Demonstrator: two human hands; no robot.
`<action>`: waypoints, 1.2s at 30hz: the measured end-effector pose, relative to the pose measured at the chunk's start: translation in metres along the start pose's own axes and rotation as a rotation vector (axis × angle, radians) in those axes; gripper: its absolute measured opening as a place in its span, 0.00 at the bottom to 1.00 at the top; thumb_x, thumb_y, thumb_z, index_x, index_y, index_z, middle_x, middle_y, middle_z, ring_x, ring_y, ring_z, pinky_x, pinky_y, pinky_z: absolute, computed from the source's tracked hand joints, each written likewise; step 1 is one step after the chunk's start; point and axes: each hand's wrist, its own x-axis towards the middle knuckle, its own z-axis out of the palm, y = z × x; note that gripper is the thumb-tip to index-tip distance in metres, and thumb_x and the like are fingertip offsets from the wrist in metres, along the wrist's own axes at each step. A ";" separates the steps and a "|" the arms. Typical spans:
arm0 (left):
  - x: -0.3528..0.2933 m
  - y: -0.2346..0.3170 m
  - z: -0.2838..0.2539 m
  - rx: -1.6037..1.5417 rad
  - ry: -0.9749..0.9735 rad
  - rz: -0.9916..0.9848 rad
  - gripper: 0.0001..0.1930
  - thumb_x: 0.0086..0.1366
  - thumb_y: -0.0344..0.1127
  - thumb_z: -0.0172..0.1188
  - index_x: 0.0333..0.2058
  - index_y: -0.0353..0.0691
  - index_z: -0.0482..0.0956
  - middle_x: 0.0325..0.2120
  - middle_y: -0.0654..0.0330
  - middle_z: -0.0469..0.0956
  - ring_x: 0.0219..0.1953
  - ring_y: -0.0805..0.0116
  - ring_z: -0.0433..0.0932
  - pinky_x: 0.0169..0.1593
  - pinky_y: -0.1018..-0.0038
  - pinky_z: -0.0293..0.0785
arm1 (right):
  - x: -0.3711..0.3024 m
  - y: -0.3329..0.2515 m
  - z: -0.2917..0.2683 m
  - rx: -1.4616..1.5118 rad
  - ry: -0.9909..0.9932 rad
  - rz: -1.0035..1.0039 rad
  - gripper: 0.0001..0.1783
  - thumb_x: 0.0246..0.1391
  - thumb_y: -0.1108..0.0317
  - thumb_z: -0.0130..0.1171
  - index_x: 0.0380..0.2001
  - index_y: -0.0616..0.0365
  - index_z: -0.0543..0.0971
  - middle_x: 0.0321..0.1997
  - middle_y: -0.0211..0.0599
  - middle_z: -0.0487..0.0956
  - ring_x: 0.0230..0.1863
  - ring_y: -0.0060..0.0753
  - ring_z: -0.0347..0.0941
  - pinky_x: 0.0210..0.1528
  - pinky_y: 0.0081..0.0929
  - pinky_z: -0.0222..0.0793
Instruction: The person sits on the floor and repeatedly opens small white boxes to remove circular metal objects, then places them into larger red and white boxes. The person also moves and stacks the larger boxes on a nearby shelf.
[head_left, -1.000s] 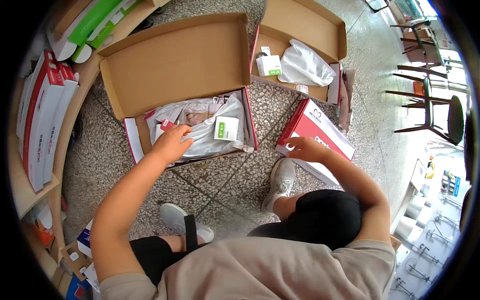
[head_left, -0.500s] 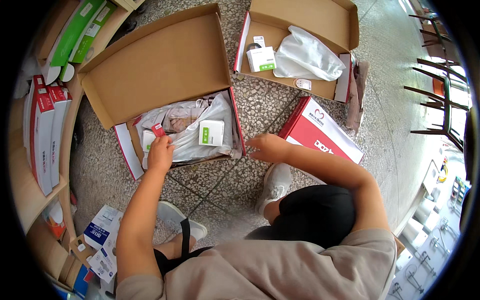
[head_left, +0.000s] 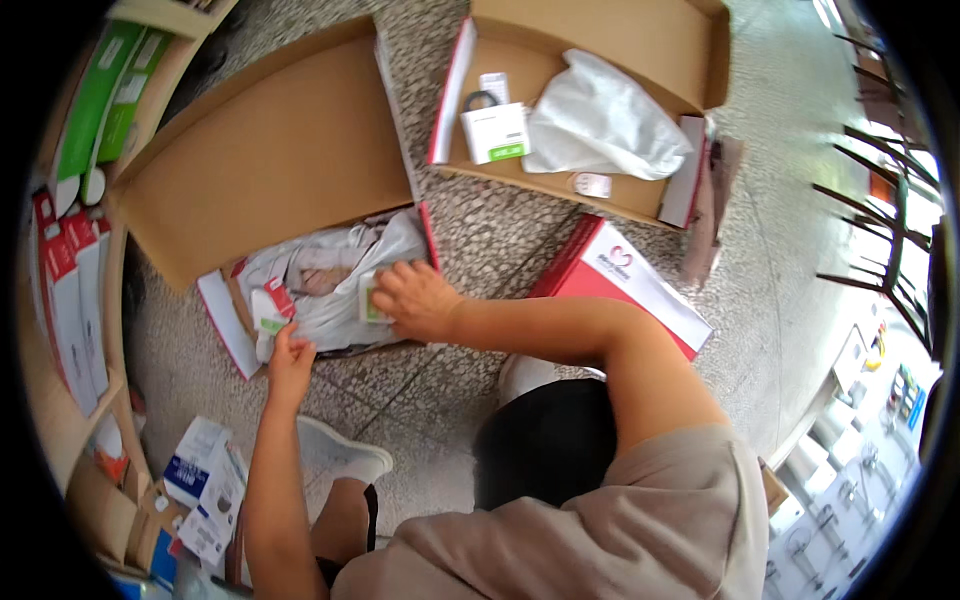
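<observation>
Low in the left of the open carton (head_left: 228,330), my left hand (head_left: 290,368) has its thumb and fingers together at the lower end of a small red card (head_left: 279,297). Beside those fingertips lies a white carton with a green patch (head_left: 270,324). My right hand (head_left: 415,300) reaches in from the right, its fingers curled over a small white box with a green label (head_left: 370,298) and hiding most of it. Under both hands lie whitish plastic bags (head_left: 330,315), through which brownish wrapped contents (head_left: 325,262) show.
A second open carton (head_left: 560,185) at the upper right holds a white bag (head_left: 605,120) and a small white box (head_left: 496,133). A closed red and white box (head_left: 625,275) lies on the speckled floor. Shelves with boxes (head_left: 75,300) stand left; dark chairs (head_left: 890,210) stand right.
My right hand has moved left from beside the carton onto the small white box inside. My left hand has drawn back slightly, staying at the red card. The whole view has shifted.
</observation>
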 end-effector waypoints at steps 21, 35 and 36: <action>0.031 0.043 0.008 0.547 0.516 -0.029 0.46 0.41 0.52 0.69 0.56 0.38 0.56 0.52 0.46 0.61 0.57 0.50 0.56 0.59 0.61 0.53 | -0.104 -0.013 -0.023 0.752 -0.027 -0.167 0.36 0.29 0.63 0.66 0.44 0.64 0.63 0.44 0.51 0.67 0.45 0.54 0.65 0.48 0.38 0.63; 0.046 0.025 -0.019 0.372 0.397 -0.050 0.39 0.46 0.46 0.66 0.53 0.32 0.61 0.51 0.45 0.65 0.54 0.50 0.64 0.56 0.65 0.60 | -0.112 -0.012 -0.050 0.537 0.070 -0.148 0.34 0.29 0.65 0.64 0.43 0.60 0.63 0.48 0.51 0.66 0.46 0.53 0.64 0.49 0.41 0.64; 0.044 0.028 -0.014 0.507 0.448 0.019 0.40 0.45 0.46 0.67 0.53 0.33 0.60 0.52 0.45 0.64 0.55 0.50 0.62 0.57 0.64 0.59 | -0.115 -0.012 -0.050 0.531 0.058 -0.148 0.34 0.29 0.65 0.64 0.44 0.60 0.63 0.48 0.51 0.66 0.46 0.53 0.64 0.49 0.40 0.64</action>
